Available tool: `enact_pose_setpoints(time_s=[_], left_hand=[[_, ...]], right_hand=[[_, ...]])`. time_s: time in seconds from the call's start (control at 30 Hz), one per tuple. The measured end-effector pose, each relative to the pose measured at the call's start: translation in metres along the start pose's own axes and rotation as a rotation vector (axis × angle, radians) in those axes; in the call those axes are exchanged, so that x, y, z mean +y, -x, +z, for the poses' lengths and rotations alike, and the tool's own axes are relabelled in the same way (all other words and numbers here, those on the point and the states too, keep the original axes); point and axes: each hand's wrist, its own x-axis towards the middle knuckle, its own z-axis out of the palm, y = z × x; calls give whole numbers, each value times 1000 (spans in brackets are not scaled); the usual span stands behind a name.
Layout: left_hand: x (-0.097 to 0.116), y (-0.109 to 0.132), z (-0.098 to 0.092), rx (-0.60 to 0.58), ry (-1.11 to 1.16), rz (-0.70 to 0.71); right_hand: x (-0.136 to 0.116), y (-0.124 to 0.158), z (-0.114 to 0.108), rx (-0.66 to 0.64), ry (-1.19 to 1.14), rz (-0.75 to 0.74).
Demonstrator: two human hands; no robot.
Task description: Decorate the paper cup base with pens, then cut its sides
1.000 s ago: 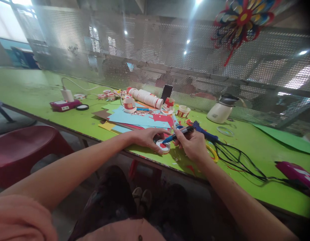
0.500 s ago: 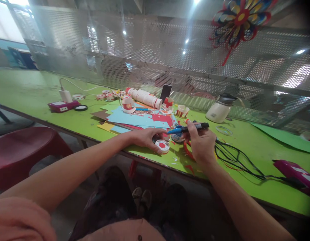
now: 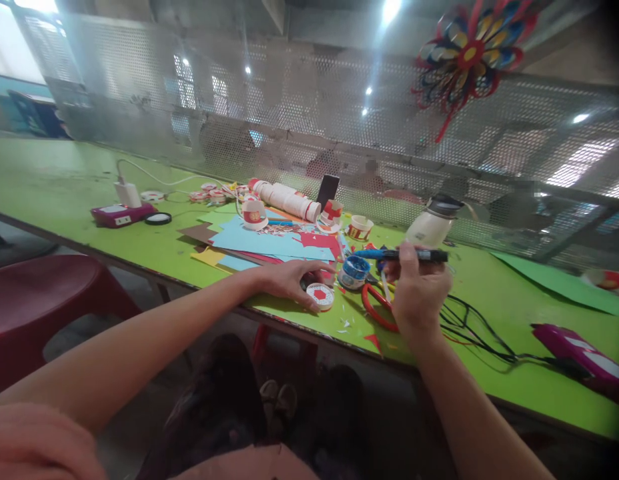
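Closest to the table's edge, the left hand point(image 3: 292, 283) lies just to the left of an open jar of blue paint point(image 3: 353, 275), curved in a loose C with the thumb at the edge of a white disc point(image 3: 320, 297); whether it actually grips the disc I cannot tell. The disc, with a red patch in the middle of its face, lies on the green table point(image 3: 154, 257), nearer the person than the jar and a little to its left. Paper scraps point(image 3: 345, 325) are strewn on the near side of the jar, and a red-orange looped handle point(image 3: 371, 317) lies to its near right. The right hand point(image 3: 422, 287), right of the jar, is closed around a black pen-like tool point(image 3: 414, 255), held almost level; its blue end reaches over the jar's rim, though I cannot tell if it touches the paint. Farther right of the jar are a tangled black cable point(image 3: 482, 335) and a purple power block point(image 3: 582, 357). Beyond the jar to the left spread coloured paper sheets point(image 3: 269, 243), with a red and white cup point(image 3: 253, 215) on them. Past these lie a row of stacked white cups point(image 3: 287, 200) and a leaning phone point(image 3: 329, 191), while a cream kettle point(image 3: 429, 225) stands beyond the jar to the right. Behind everything rises a perforated metal screen point(image 3: 289, 113), a petalled ornament point(image 3: 470, 55) hanging high up to the jar's right.
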Motion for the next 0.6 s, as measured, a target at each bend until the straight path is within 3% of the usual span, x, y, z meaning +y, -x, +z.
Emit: enact_pose_setpoints(time_s=[0.1, 0.3, 0.4, 0.6], left_hand=[[-3, 0, 1, 17, 16, 16], [-8, 0, 2, 31, 27, 56], [-8, -1, 2, 27, 41, 60], [-7, -2, 1, 21, 6, 77]], right_hand=[[5, -8, -3, 104, 120, -23], [15, -14, -8, 26, 341, -43], [22, -15, -9, -48, 437, -49], [43, -18, -6, -334, 562, -16]])
